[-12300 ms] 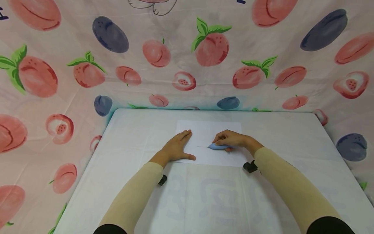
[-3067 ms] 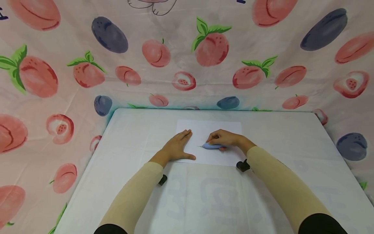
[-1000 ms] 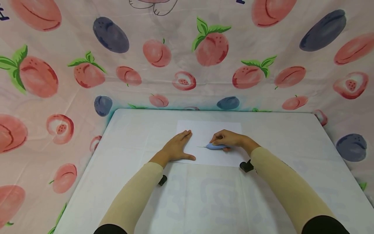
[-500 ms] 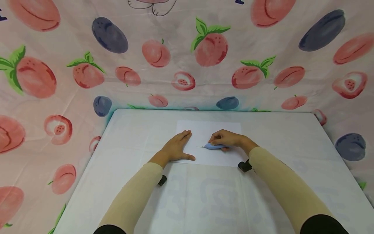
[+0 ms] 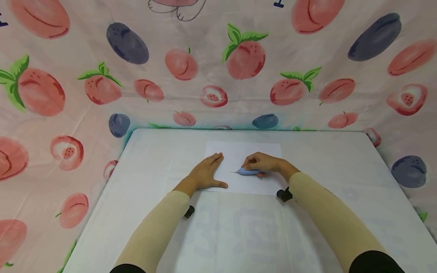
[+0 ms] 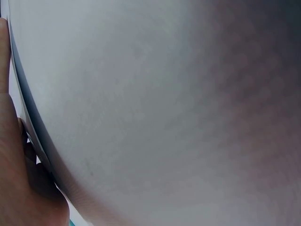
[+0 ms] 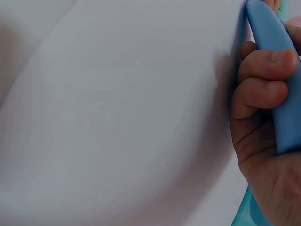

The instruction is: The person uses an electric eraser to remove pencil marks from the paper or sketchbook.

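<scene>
A white sheet of paper [image 5: 246, 149] lies flat on the white table. My left hand [image 5: 206, 172] rests on its left part with fingers straight and thumb spread to the right. My right hand [image 5: 263, 162] grips a thick blue pen-shaped tool [image 5: 247, 171], whose tapered tip points left and meets the paper near its middle. From that tip a short thin dark line [image 5: 232, 172] runs left across the sheet. In the right wrist view the fingers [image 7: 263, 66] curl round the blue body. The left wrist view catches only the edge of my left hand [image 6: 23, 179].
The white table [image 5: 164, 151] reaches back to a hanging cloth [image 5: 205, 34] printed with peaches and plums, which also runs down both sides. Black wrist cameras [image 5: 284, 195] sit under both cream sleeves [image 5: 327, 212]. Faint printed marks show through the table cover in front.
Over the last second my right hand and the blue tool have slid slightly left along the line. Twelve seconds ago they were farther right. My left hand holds its place.
</scene>
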### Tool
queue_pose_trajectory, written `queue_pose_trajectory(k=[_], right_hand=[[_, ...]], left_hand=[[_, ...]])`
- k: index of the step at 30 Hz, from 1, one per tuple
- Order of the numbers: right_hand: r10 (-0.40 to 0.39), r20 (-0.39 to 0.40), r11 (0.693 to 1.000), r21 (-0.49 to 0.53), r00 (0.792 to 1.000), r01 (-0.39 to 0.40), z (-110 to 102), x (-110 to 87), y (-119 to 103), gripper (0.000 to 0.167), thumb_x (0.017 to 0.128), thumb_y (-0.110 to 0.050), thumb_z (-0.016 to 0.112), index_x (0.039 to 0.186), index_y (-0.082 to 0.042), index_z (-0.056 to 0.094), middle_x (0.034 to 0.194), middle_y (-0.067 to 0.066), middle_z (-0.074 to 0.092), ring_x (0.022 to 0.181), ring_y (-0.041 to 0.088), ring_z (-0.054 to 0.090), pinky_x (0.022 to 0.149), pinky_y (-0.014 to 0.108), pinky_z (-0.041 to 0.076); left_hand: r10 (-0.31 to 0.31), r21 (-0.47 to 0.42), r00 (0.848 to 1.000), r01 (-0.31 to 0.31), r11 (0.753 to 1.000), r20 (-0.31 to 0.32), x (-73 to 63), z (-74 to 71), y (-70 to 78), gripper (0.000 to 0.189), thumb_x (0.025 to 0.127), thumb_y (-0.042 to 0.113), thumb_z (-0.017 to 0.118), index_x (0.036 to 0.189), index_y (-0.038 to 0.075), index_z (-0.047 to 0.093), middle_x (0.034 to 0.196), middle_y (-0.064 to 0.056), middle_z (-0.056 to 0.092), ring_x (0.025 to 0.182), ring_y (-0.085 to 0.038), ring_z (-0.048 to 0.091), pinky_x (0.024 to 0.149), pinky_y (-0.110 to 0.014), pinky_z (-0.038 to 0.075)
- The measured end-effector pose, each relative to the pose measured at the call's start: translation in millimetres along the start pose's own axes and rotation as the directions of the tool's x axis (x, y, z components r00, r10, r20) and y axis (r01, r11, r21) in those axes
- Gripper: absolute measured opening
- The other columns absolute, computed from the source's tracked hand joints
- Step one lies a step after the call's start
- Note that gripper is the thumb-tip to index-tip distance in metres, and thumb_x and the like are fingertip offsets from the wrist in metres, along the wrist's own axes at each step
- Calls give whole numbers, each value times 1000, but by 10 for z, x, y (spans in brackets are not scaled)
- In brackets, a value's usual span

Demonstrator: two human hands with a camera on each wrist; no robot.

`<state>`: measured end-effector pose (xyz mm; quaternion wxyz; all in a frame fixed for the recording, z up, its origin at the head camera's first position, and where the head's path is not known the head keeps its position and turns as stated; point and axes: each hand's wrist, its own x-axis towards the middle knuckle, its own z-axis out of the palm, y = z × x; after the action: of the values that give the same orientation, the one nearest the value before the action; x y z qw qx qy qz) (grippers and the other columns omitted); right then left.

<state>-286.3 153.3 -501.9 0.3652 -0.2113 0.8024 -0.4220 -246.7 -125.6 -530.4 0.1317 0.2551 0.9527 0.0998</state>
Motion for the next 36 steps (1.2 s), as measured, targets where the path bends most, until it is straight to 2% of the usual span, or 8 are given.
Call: queue_pose_trajectory(k=[8, 22, 31, 36], right_hand=[[-2, -8, 1000, -11, 1000, 2, 39, 13, -7, 24, 101, -19, 57, 115, -6, 70, 86, 4, 60, 46, 12, 43, 47, 22, 42], [-7, -15, 1000, -21, 1000, 7, 66, 51, -10, 22, 100, -19, 57, 114, -8, 70, 82, 3, 58, 45, 11, 43, 47, 22, 41], [-19, -16, 999, -28, 1000, 19, 68, 54, -26, 23, 100, -19, 57, 115, -8, 70, 91, 5, 62, 46, 11, 44, 46, 21, 41], [-21, -14, 999, -31, 1000, 21, 72, 59, -42, 23, 100, -19, 57, 115, -7, 70, 89, 5, 62, 45, 11, 44, 46, 22, 42]], left_hand=[[3, 10, 1000, -3, 1000, 0, -18, 8, 9, 118, 74, 80, 60, 160, 16, 11, 166, 4, 8, 153, -16, 8, 123, -35, 15], [-7, 25, 1000, 7, 1000, 9, -15, 12, 10, 118, 74, 82, 59, 160, 17, 10, 167, 5, 6, 153, -15, 6, 124, -34, 14], [-8, 26, 1000, 8, 1000, 8, -8, 7, 16, 118, 74, 81, 60, 160, 17, 10, 167, 4, 6, 153, -16, 6, 124, -34, 14], [-10, 30, 1000, 9, 1000, 10, -8, 0, 23, 118, 74, 80, 60, 160, 17, 10, 167, 4, 6, 153, -15, 6, 124, -34, 14]])
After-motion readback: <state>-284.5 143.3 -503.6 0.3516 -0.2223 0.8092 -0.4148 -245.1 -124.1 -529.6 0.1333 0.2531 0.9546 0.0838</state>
